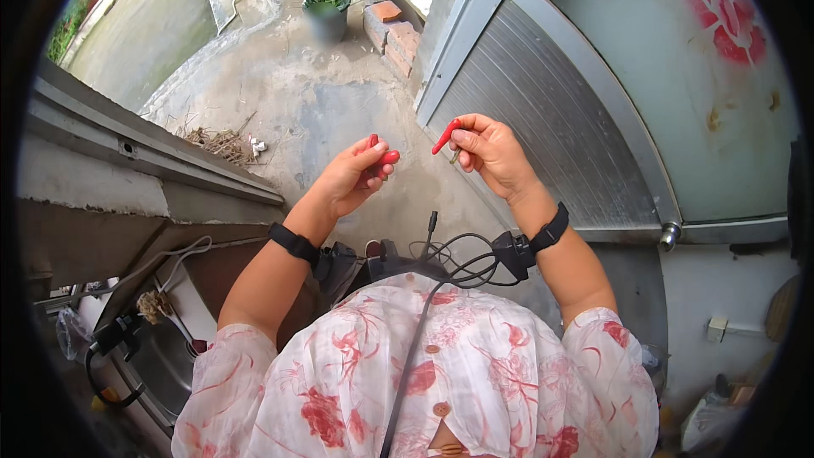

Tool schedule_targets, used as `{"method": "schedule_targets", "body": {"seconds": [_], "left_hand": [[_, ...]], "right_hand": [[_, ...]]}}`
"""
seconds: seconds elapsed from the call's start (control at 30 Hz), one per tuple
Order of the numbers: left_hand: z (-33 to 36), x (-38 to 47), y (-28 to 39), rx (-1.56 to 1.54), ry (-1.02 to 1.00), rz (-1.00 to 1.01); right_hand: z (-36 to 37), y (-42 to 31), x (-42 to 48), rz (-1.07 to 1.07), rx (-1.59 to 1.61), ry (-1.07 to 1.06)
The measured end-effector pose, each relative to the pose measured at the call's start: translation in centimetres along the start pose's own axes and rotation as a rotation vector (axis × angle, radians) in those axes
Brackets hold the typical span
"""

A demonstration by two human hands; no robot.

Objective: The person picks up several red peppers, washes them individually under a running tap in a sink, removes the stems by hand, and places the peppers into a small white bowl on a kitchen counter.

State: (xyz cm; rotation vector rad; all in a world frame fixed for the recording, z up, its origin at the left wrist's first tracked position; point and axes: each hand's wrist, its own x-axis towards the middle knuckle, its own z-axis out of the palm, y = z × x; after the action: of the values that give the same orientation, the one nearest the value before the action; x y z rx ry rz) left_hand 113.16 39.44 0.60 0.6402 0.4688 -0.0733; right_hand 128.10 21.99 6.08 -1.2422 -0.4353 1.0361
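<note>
Several red chili peppers [389, 157] are gathered in my left hand [348, 179], their ends poking out around the thumb and fingers. My right hand [496, 154] pinches one slender red chili pepper [446, 136] between thumb and forefinger, tilted with its tip down to the left. Below that pepper a green stem [455, 156] shows at the fingers of the same hand. A gap separates the two hands, both held in front of my body above the concrete floor. How many peppers my left palm hides, I cannot tell.
A metal door [547, 102] with a frosted pane stands at the right. Ahead are a bucket with greenery [326, 16], stacked bricks [397, 38] and dry twigs [219, 145]. At lower left is a metal sink [162, 362]. Black cables [470, 261] hang before my waist.
</note>
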Motion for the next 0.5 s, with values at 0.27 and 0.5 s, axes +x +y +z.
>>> {"method": "schedule_targets", "body": {"seconds": [0.27,0.5], "left_hand": [[-2.8,7.8,8.6,-0.086,0.080,0.100],[-5.2,11.5,16.8,-0.137,0.277,0.197]], "right_hand": [[-4.3,-2.2,14.5,0.090,0.102,-0.102],[-5.5,-6.1,28.8,-0.020,-0.105,-0.167]]}}
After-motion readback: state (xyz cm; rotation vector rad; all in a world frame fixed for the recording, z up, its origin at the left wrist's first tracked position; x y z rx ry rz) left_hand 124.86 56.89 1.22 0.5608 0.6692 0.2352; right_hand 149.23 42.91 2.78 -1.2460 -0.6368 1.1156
